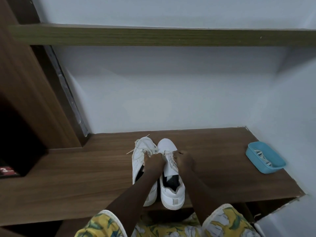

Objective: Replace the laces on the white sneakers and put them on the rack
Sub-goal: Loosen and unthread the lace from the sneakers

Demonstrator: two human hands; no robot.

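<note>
Two white sneakers stand side by side on a brown wooden surface (pixel 85 177), toes pointing away from me. The left sneaker (pixel 139 154) has loose white laces spilling over its toe. The right sneaker (pixel 172 194) has its tongue pulled up. My left hand (pixel 153 161) and my right hand (pixel 185 162) both pinch the lace at the lower eyelets of the right sneaker. My forearms hide part of both shoes.
A blue plastic tray (pixel 277 165) holding white laces sits at the right end of the surface, near the wall. A wooden shelf board (pixel 153 35) runs across above. A dark cabinet opening (pixel 17 142) lies to the left.
</note>
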